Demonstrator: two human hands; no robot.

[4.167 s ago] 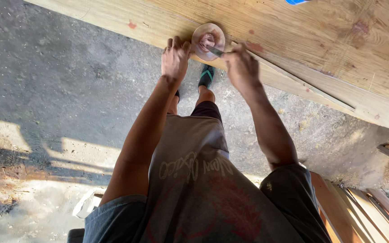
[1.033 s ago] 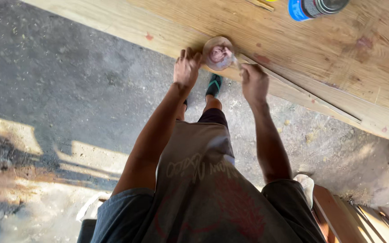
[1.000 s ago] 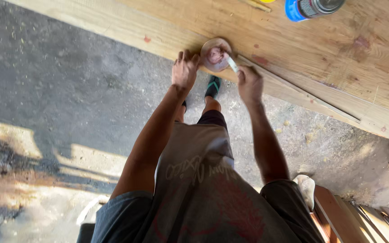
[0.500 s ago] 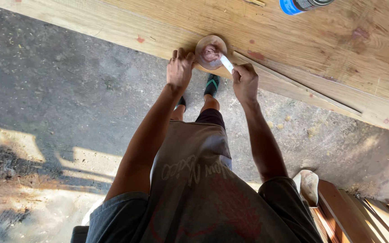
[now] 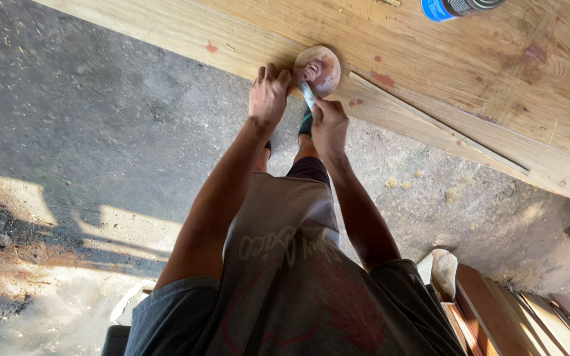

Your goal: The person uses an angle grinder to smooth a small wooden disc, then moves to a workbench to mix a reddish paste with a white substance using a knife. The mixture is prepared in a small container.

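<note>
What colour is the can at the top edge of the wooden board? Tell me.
Blue, with a dark metallic end; the can shows only in the head view.

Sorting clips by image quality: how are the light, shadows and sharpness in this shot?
Head view: warm sun on the wooden board, the person's hard shadow with sunlit patches on the concrete floor. Left hand, right hand and round dish look fairly sharp; the frame edges look stretched.

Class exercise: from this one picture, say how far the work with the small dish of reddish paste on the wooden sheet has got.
Done: reddish patches already dot the wooden sheet. In hand: the left hand steadies the small round dish of reddish paste while the right hand dips a pale flat blade into it. Left: much of the sheet shows bare wood; whether it needs more cannot be told.
</note>
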